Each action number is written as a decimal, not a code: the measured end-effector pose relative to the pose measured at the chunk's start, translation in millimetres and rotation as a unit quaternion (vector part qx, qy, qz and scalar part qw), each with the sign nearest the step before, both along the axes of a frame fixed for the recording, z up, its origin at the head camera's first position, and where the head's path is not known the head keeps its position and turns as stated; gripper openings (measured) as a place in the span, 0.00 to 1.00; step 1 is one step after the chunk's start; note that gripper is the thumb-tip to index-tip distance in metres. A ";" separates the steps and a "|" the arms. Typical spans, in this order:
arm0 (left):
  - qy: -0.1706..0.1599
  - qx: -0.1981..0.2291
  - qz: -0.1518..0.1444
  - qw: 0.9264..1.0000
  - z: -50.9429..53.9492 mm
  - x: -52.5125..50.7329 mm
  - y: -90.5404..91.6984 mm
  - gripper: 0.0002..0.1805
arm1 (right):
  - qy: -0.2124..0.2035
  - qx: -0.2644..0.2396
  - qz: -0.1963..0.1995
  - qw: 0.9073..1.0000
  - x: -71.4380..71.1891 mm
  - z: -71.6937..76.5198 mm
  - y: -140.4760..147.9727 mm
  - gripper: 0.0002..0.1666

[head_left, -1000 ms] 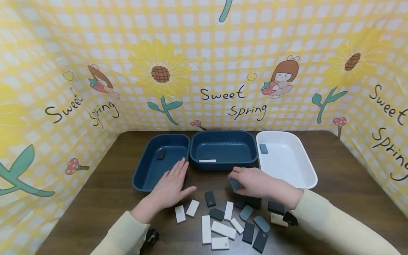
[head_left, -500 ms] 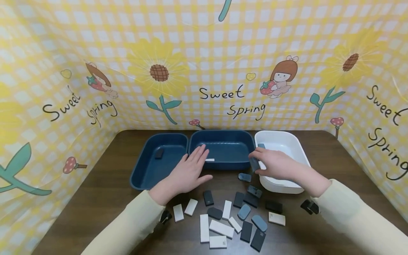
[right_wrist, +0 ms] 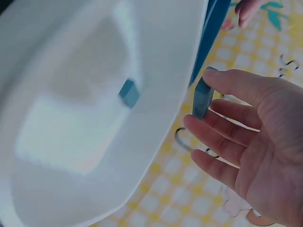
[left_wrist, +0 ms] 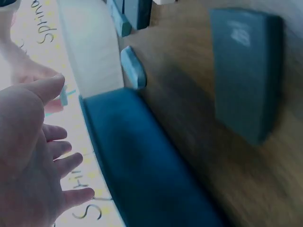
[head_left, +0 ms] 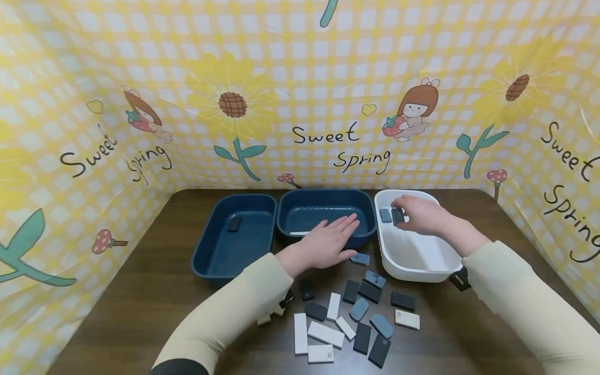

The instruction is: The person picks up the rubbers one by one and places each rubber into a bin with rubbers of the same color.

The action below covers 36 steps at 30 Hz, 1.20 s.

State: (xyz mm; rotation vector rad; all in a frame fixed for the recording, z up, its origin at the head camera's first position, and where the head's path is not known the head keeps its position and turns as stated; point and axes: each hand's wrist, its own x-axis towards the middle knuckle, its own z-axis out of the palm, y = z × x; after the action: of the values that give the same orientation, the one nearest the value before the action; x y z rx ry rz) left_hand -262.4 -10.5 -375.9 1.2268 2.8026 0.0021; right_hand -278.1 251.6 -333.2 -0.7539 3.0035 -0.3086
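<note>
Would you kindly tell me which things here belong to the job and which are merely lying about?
Job, likely: block pinched in right hand, white bin, left blue bin, middle blue bin, scattered blocks.
Merely background, likely: patterned cloth, wooden table.

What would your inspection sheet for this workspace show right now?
Surface: brown table.
Job's things: dark block in left blue tray, white piece in middle blue tray, blue-grey block in white tray; loose blocks on the table.
Clutter: nothing seen beyond loose blocks.
Hands: left hand near the middle blue tray, holding nothing; right hand pinches another block at the white tray.
Cables: nothing seen.
Surroundings: yellow-checked cloth behind and at both sides.
</note>
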 end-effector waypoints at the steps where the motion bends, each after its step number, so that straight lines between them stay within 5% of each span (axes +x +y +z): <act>1: -0.004 -0.003 -0.003 1.000 -1.8 -1.3 4.2 0.39 | -0.005 0.003 -0.006 1.000 -3.3 -0.7 1.8 0.25; 9: -0.029 -0.011 -0.009 0.999 -12.5 -8.0 25.1 0.38 | -0.034 0.016 -0.046 0.998 -29.8 -9.2 10.5 0.25; 24: -0.011 -0.016 -0.034 0.999 -24.1 -9.1 44.4 0.39 | -0.105 0.030 -0.124 0.986 -60.7 -28.6 24.3 0.13; 36: 0.013 -0.033 -0.033 0.999 -24.4 -5.3 45.0 0.39 | -0.105 0.020 -0.111 0.988 -76.4 -48.2 25.1 0.13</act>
State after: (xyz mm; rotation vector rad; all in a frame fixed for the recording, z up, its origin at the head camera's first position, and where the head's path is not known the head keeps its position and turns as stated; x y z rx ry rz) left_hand -267.7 34.5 -400.4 1.3125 2.7587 -0.1107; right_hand -354.6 276.6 -381.4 -0.3576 2.8821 -0.3121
